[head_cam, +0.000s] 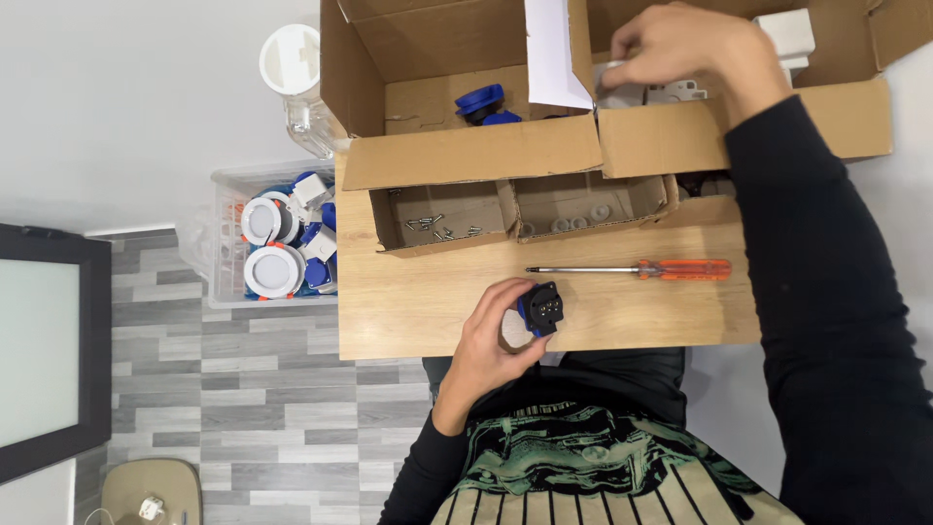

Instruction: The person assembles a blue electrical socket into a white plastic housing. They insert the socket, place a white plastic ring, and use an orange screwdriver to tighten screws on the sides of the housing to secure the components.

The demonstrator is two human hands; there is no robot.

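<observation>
My left hand (494, 340) grips a small black and blue socket part (541, 309) at the near edge of the wooden table (418, 301). My right hand (680, 44) reaches into the big cardboard box (466, 151) at the far side, fingers closed around a white plastic piece (671, 92). An orange-handled screwdriver (637, 269) lies on the table between the two hands, its tip pointing left.
Two small cardboard trays sit before the big box: one with screws (439, 226), one with white rings (575, 219). Blue parts (483, 102) lie in the box. A clear bin (228, 243) of round white and blue fittings stands left of the table. A clear jar (296, 73) stands behind it.
</observation>
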